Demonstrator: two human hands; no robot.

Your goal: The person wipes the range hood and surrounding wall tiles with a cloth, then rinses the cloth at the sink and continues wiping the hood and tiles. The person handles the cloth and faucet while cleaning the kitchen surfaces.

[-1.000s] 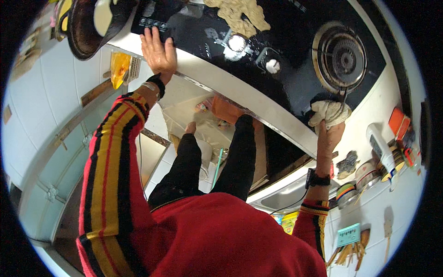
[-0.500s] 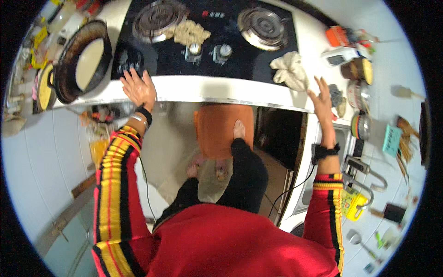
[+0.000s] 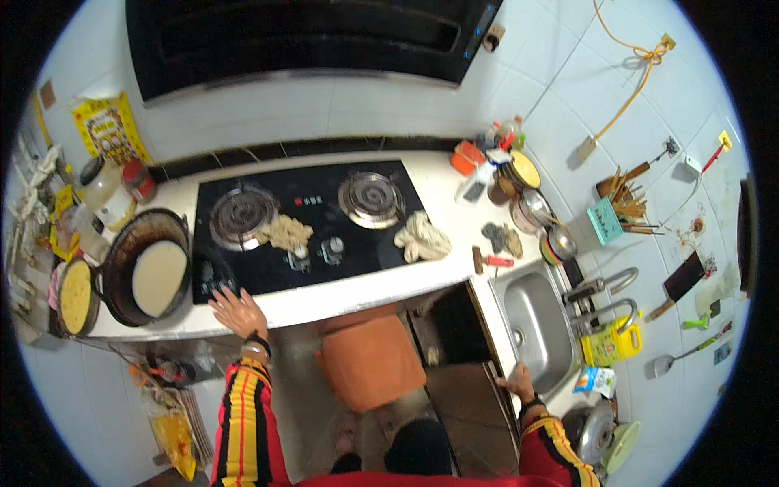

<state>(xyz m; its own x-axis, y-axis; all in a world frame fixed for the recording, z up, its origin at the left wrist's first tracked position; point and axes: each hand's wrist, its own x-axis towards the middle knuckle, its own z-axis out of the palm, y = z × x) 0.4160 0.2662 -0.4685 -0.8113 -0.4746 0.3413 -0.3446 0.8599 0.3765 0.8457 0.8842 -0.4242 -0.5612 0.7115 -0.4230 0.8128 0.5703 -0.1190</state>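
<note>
My left hand [image 3: 237,313] lies flat on the white counter's front edge, fingers spread, just below the left corner of the black glass stove [image 3: 316,264]. At the front rim of the steel sink [image 3: 526,321], my right hand [image 3: 517,380] rests on the counter edge with its fingers apart, holding nothing. Left of the stove stands a dark pot [image 3: 130,243] with pale liquid [image 3: 160,278] in it. A crumpled tan cloth [image 3: 289,233] lies beside the left burner [image 3: 243,217]. A whitish cloth [image 3: 422,237] sits at the stove's right front corner, below the right burner [image 3: 370,200].
An orange-topped stool [image 3: 371,363] stands under the counter, beside a dark open cabinet [image 3: 450,333]. Jars and a yellow bag [image 3: 111,130] crowd the left. Bowls [image 3: 558,243], a red-handled tool [image 3: 497,261] and a faucet [image 3: 604,312] are at right. A range hood [image 3: 312,40] hangs above.
My right hand has moved from beside the whitish cloth back toward me, to the sink's front edge. My left hand stays on the counter edge. My foot has come off the stool; the view has tilted up.
</note>
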